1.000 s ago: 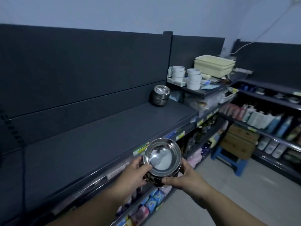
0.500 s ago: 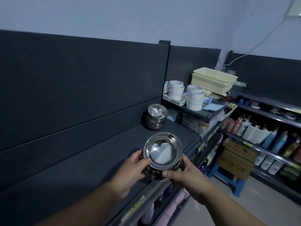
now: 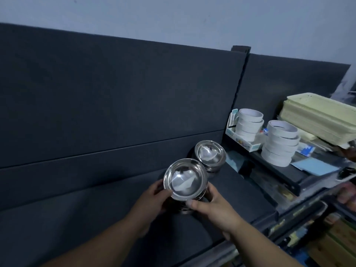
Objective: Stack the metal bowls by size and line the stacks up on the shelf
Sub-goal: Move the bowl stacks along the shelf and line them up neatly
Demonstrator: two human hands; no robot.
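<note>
A stack of shiny metal bowls (image 3: 185, 179) is clasped between both my hands over the dark shelf (image 3: 96, 224). My left hand (image 3: 152, 199) grips its left side and my right hand (image 3: 212, 206) grips its lower right side. Whether the stack's base touches the shelf is hidden. Just behind it, to the right, a second stack of smaller metal bowls (image 3: 210, 155) stands on the shelf against the dark back panel. The two stacks nearly touch.
To the right, a raised ledge carries two piles of white tape rolls (image 3: 280, 143), a small white holder (image 3: 241, 140), a blue sheet (image 3: 316, 166) and cream trays (image 3: 319, 120). The shelf's front edge (image 3: 269, 226) runs lower right, with goods below.
Both hands have carried the held stack forward over the shelf, up to the stack at the back. The camera has moved closer and turned left.
</note>
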